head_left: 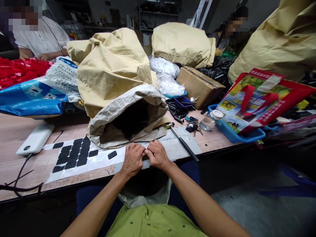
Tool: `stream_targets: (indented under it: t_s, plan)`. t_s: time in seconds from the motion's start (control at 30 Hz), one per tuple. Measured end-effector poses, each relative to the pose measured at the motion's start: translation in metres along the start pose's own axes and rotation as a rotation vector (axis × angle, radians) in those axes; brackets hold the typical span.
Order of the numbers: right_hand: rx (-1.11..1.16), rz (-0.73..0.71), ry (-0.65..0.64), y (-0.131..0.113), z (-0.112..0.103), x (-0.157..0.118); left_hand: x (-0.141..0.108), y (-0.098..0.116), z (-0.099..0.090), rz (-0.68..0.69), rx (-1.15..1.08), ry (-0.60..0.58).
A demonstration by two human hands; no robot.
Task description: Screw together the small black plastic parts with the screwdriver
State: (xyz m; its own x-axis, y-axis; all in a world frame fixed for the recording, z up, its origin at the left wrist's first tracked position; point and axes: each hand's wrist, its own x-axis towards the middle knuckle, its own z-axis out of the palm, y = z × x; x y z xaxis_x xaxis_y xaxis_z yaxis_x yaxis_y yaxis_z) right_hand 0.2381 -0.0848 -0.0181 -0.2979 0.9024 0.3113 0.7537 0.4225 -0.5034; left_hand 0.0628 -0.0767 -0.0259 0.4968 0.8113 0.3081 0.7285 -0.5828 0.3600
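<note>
At the table's front edge, my left hand (133,159) and my right hand (158,154) meet thumb to thumb with curled fingers. Both are closed in a pinch; whatever lies between the fingertips is too small or hidden to name. Just beyond them gapes a woven-lined paper sack (98,134), lying on its side with dark contents inside. To the left of my hands, a white sheet (96,166) carries rows of black rounded-square stickers (71,156). A hammer (184,143) with a black grip lies to their right. Below my hands, an open sack (158,197) sits between my knees.
A white power bank (36,140) with a cable is at left. Keys (197,126), a clear jar (208,122), a blue tray (242,136) with a red shopping bag (256,98), and a cardboard box (199,85) stand right. Other people sit across the table.
</note>
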Motion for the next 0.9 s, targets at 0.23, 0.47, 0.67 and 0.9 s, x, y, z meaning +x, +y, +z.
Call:
stream_targets:
  t_s: [0.23,0.47,0.67,0.9]
  plan:
    - [0.133,0.028,0.023,0.0019,-0.0032,0.0005,-0.0006,-0.0028,-0.0001,-0.025,-0.104,0.031]
    - [0.220,0.069,0.076,-0.0014,-0.0055,0.0007,-0.0011,0.0000,-0.0045,-0.032,-0.141,0.058]
    - [0.217,0.066,0.116,-0.0010,-0.0039,0.0010,-0.0011,0.0016,-0.0060,-0.058,-0.152,0.087]
    - [0.217,0.071,0.127,-0.0003,-0.0017,0.0015,-0.0006,0.0012,-0.0071,-0.070,-0.176,0.069]
